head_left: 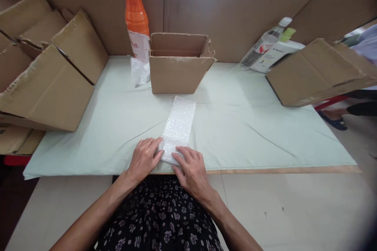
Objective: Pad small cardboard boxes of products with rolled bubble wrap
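Note:
A flat strip of clear bubble wrap (180,119) lies on the pale green cloth, its long side running away from me. Its near end looks doubled over, close to the table's front edge. The fingertips of my left hand (145,157) rest on the strip's left edge, thumb and fingers apart. On the other side, my right hand (191,166) lies with fingers spread, their tips touching the near right part of the wrap. Neither hand visibly grips it. Just beyond the strip's far end stands an open cardboard box (176,74).
An orange bottle (137,15) stands behind a crumpled piece of clear plastic (140,71). Large open cartons (55,86) fill the left side. At right are a clear bottle (262,45), a white bottle (273,55) and another carton (312,72). Another person's foot (334,117) shows at far right.

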Motion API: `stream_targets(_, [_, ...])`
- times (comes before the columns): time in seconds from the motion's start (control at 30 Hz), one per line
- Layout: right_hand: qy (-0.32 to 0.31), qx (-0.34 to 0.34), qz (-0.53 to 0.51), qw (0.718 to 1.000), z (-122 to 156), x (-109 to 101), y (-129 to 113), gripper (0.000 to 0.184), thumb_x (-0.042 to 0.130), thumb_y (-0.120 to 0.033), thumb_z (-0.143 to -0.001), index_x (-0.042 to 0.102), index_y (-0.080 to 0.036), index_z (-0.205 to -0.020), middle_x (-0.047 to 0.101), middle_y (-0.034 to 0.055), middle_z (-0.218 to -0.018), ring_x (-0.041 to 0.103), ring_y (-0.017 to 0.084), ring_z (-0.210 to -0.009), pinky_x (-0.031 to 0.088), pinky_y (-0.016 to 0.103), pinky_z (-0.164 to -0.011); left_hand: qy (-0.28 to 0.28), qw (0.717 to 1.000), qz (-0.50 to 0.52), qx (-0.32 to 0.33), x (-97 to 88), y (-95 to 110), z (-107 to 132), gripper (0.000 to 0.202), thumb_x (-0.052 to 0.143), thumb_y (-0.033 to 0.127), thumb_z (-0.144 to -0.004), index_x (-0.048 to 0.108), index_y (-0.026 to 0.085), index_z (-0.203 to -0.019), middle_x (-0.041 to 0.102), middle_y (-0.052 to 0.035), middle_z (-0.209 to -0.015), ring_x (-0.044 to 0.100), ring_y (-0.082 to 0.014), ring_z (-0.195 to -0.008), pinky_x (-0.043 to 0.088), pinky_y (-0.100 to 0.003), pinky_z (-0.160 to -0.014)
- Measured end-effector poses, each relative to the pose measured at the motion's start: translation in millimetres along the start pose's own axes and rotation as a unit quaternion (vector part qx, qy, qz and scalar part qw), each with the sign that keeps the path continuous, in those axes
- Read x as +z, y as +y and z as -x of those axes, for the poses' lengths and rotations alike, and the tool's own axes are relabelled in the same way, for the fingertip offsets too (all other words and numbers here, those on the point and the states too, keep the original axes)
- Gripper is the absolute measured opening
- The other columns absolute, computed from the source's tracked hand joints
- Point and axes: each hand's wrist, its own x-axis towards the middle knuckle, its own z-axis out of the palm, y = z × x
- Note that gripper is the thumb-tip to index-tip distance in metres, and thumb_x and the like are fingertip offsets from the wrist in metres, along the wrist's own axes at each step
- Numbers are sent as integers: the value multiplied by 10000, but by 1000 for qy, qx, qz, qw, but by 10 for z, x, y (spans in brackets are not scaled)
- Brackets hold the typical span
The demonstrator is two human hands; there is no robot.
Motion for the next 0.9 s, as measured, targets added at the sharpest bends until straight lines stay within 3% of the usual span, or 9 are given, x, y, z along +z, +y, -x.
stream_targets(0.13, [33,21,-54,998,-31,78,53,182,509,-138,-976,659,-200,-1058,743,75,-1065,654,234,-992,484,397,-827,-14,994,76,80,-150,21,91,374,606,201,-904,572,196,-1276,615,-130,-1308,549,-276,-1213,453,-466,-1000])
stream_targets(0.2, [27,41,-99,994,-36,67,76,183,495,-169,-993,667,-202,-1043,755,60,-972,677,208,-885,506,371,-784,-27,989,109,95,-178,34,139,353,574,151,-907,584,202,-1257,670,-101,-1198,585,-250,-1139,467,-451,-971])
stream_targets(0.3, [13,79,-154,985,-28,19,90,175,514,-212,-992,676,-215,-1059,758,43,-963,700,189,-862,544,339,-773,-18,991,129,35,-135,57,157,288,539,136,-925,620,192,-1196,697,-44,-906,622,-191,-870,502,-370,-808])
stream_targets(0.4, [85,95,-126,984,7,-30,89,205,558,-237,-969,656,-213,-1147,725,85,-1104,681,219,-1015,550,372,-861,-15,994,102,-41,-38,81,107,269,558,167,-916,641,172,-1171,683,-31,-826,606,-179,-773,500,-346,-743])
stream_targets(0.5, [125,55,-51,989,55,-54,84,236,615,-240,-927,649,-225,-1160,680,117,-1194,635,262,-1093,518,438,-892,-7,997,49,-59,47,99,39,267,555,158,-902,653,158,-1150,694,-42,-818,607,-192,-757,495,-364,-754])
stream_targets(0.6, [61,2,-11,998,70,-18,80,259,640,-239,-904,649,-229,-1164,676,116,-1245,592,296,-1179,474,481,-931,0,999,6,-48,59,109,15,264,532,168,-923,645,163,-1162,707,-63,-867,621,-215,-801,496,-389,-787])
stream_targets(0.7, [29,-6,-17,999,42,41,84,241,584,-174,-936,652,-221,-1162,710,98,-1204,597,279,-1184,453,466,-937,12,1000,19,-3,-23,114,58,314,572,247,-935,608,170,-1238,685,-123,-1132,613,-262,-1049,490,-433,-917])
stream_targets(0.77, [35,8,-51,998,16,55,92,217,541,-155,-963,657,-216,-1136,742,80,-1097,647,243,-1058,468,429,-884,-4,997,57,49,-95,118,108,361,613,269,-921,589,187,-1273,649,-127,-1247,568,-274,-1173,462,-448,-993])
stream_targets(0.9, [41,45,-117,991,-15,21,115,197,525,-223,-992,654,-224,-1141,748,59,-977,670,206,-884,502,377,-798,-33,992,107,55,-125,118,138,302,544,185,-953,590,189,-1252,710,-74,-1038,617,-215,-990,491,-387,-883])
